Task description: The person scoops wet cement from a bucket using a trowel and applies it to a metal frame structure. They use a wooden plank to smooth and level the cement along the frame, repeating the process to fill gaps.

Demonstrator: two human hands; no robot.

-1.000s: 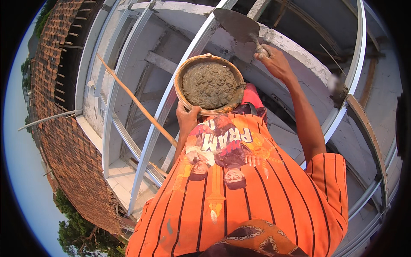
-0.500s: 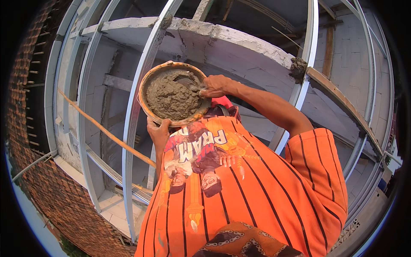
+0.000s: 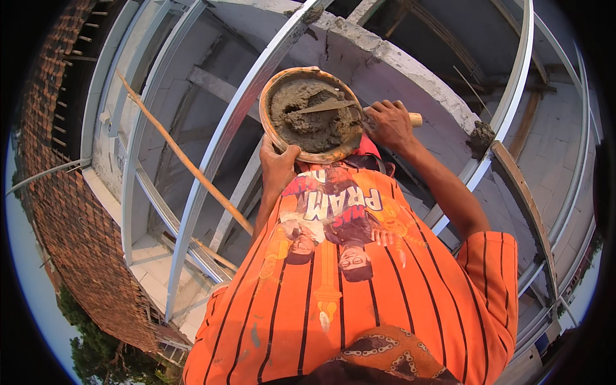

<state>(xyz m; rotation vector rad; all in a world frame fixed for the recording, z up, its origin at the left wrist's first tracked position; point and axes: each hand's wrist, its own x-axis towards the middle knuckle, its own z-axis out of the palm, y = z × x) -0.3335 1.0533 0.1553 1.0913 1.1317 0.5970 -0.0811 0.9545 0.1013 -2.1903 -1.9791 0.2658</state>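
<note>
An orange-rimmed round tub [image 3: 321,157] is tilted toward me in front of my chest, with wet grey mortar [image 3: 308,136] inside it. My left hand [image 3: 277,165] is closed on its near left rim, the thumb on the edge. At the tub's right side, my right hand [image 3: 389,127] is wrapped round a trowel [image 3: 326,106]. The pointed blade lies edge-up across the mortar, and the end of the wooden handle sticks out beyond my fist. Mortar coats part of the blade.
Curved-looking metal beams [image 3: 240,122] run on both sides. A rough-topped wall [image 3: 398,54] stands ahead, with a mortar lump [image 3: 481,139] at its right end. A bamboo pole [image 3: 183,154] slants at left, a wooden plank [image 3: 526,199] at right. Roof tiles [image 3: 83,256] lie far left below.
The trowel blade, earlier mostly sunk in the mortar, now shows across its top. My right hand has shifted outward with the handle. The view has swung, placing the tub farther right.
</note>
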